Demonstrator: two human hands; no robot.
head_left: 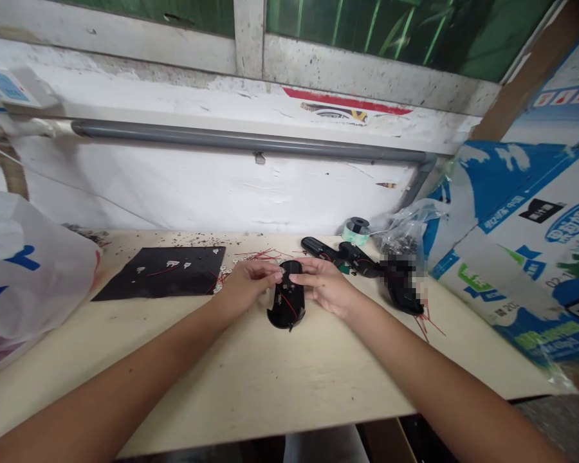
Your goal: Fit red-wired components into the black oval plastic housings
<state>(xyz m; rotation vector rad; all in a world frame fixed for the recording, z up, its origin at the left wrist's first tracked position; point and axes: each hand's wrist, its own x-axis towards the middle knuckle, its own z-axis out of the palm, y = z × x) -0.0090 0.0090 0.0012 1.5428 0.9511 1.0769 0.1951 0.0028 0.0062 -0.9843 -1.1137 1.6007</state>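
Wire [289, 305] on the black plastic casing [280, 316] could pull free while the left hand [248, 289] and right hand [325, 287] pinch its top end.

Beyond the left hand [245, 287] and the right hand [325, 287] rises a scuffed white-painted wall [212, 193], with a grey plastic pipe [246, 141] running along it and a green-tinted window [390, 32] in a white frame above. A white plastic bag [29, 270] slumps left of the left hand on the counter [270, 386], while a blue-printed cardboard carton [516, 257] stands well right of the right hand.
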